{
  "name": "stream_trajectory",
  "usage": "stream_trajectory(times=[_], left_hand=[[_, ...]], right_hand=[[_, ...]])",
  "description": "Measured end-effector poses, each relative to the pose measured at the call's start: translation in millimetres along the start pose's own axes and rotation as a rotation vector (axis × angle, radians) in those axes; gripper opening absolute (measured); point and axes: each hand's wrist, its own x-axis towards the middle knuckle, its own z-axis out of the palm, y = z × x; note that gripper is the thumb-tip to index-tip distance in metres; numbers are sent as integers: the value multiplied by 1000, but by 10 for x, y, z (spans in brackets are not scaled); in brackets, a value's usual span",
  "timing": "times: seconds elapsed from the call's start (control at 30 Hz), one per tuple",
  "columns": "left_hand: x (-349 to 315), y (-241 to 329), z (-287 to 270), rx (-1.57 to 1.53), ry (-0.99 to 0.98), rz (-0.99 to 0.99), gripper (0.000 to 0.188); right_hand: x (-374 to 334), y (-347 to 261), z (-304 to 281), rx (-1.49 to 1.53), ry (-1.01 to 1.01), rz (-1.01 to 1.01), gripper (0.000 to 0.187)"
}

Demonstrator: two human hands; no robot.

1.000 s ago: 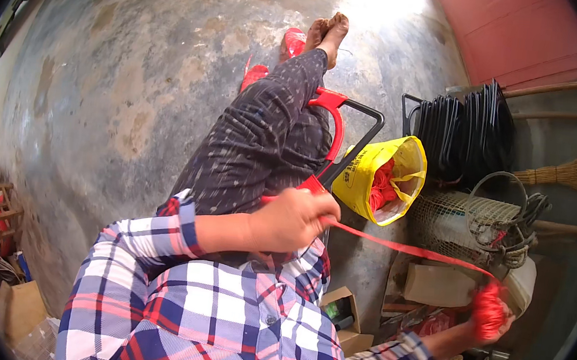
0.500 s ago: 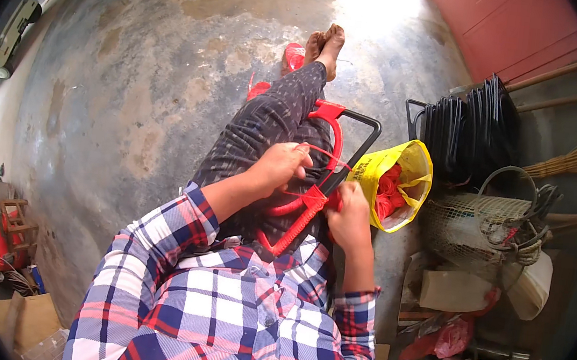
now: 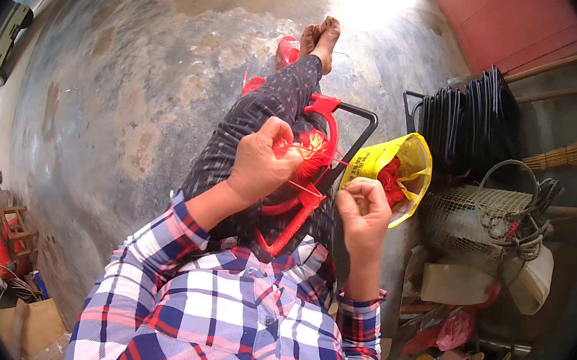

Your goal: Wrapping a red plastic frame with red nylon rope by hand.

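Observation:
A black metal frame (image 3: 361, 140), partly wrapped in red cord (image 3: 289, 223), lies across my lap. My left hand (image 3: 264, 160) is closed on a shiny bundle of red cord (image 3: 314, 147) above the frame. Thin red strands run from the bundle across the frame's bar. On the frame's right side, my right hand (image 3: 364, 212) has thumb and fingers pinched together; what they hold, if anything, is too small to make out. Just behind that hand stands a yellow bag (image 3: 374, 157) with more red cord (image 3: 391, 182) inside.
A stack of black frames (image 3: 459, 124) stands to the right, near a straw broom (image 3: 576, 150). Closer on that side are a wire mesh basket (image 3: 457, 212) and assorted clutter. Red shoes (image 3: 289, 51) lie by my bare feet (image 3: 325, 43). A wooden rack (image 3: 18, 232) is at far left.
The red cord bundle now shows in my left hand, which has risen slightly and moved left. My right hand has shifted right, away from the frame's bar, in front of the yellow bag.

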Motion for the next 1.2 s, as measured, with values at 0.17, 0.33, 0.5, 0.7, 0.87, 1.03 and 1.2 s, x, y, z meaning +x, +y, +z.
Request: stream_trajectory(times=[0.17,0.33,0.5,0.7,0.87,1.03,1.2], left_hand=[[-152,405,-58,-518,-379,-125,12],[-34,397,-148,-1254,-554,-642,12],[-12,160,85,-949,-491,-652,17],[-15,-110,231,-727,-505,-489,19],[-37,-224,270,-568,-503,-477,32],[-32,-276,245,-584,-599,-592,40],[-50,-338,319,-721,-638,-709,28]], right_hand=[[-74,-274,254,-682,-25,-731,53],[-322,-286,-137,-3,50,-444,38],[-664,-381,-1393,1025,-17,-360,36],[-768,-184,-2351,779,210,-458,43],[-359,460,-1041,752,125,69,58],[-6,416,-63,344,-209,198,48],[-168,169,-385,277,-251,237,33]])
